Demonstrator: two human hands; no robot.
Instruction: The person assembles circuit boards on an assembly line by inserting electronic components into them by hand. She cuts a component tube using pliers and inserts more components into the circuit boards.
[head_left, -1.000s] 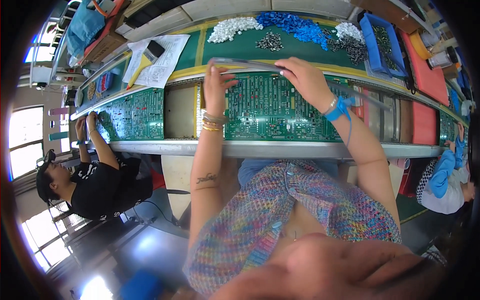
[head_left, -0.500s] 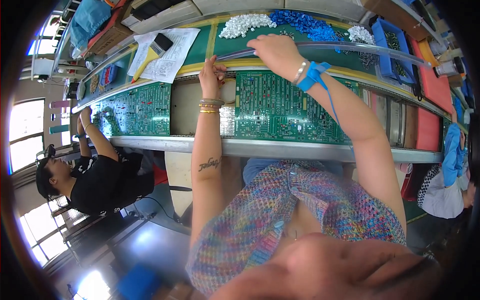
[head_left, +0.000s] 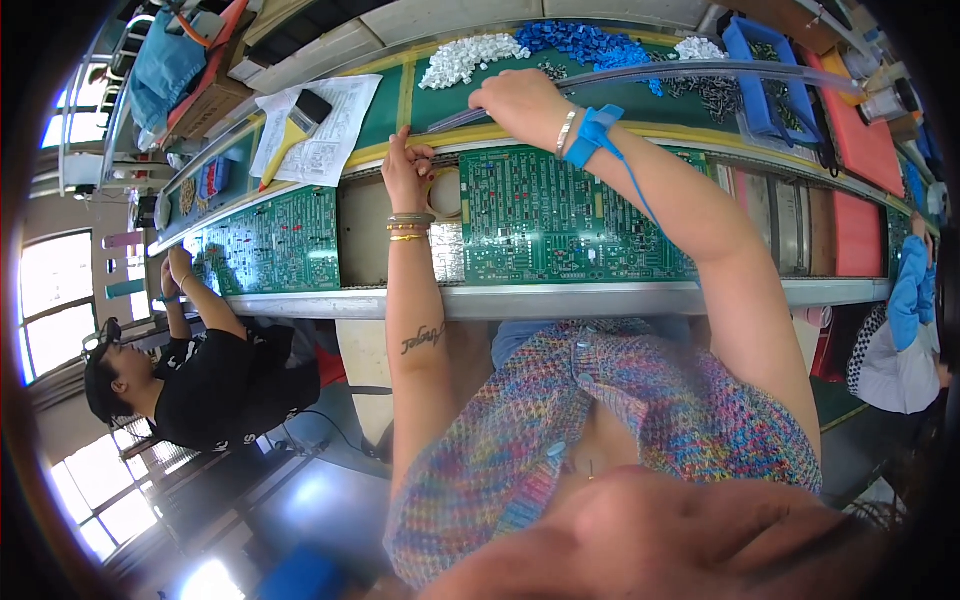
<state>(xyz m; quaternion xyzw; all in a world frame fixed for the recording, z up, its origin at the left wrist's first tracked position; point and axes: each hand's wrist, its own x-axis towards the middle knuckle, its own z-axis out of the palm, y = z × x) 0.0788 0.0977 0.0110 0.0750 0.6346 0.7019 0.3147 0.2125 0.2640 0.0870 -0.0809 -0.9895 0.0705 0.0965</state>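
Note:
My right hand is closed round a long clear plastic tube, which runs off to the right above the bench. A blue wrist strap with a cord is on that wrist. Beside the tube's left end is my left hand, its index finger stretched up and the other fingers loosely bent and apart; nothing shows plainly in it. Below my right forearm lies a green circuit board filled with small parts. A second circuit board sits to the left, past a gap in the rail.
Heaps of white parts and blue parts lie on the green mat, near a blue bin. A brush rests on a paper sheet. Left, a person reaches to the bench; another person is at right.
Both hands have shifted slightly left in the picture, the right one still gripping the tube. My left hand sits a little lower, its fingers spread further from the tube's end.

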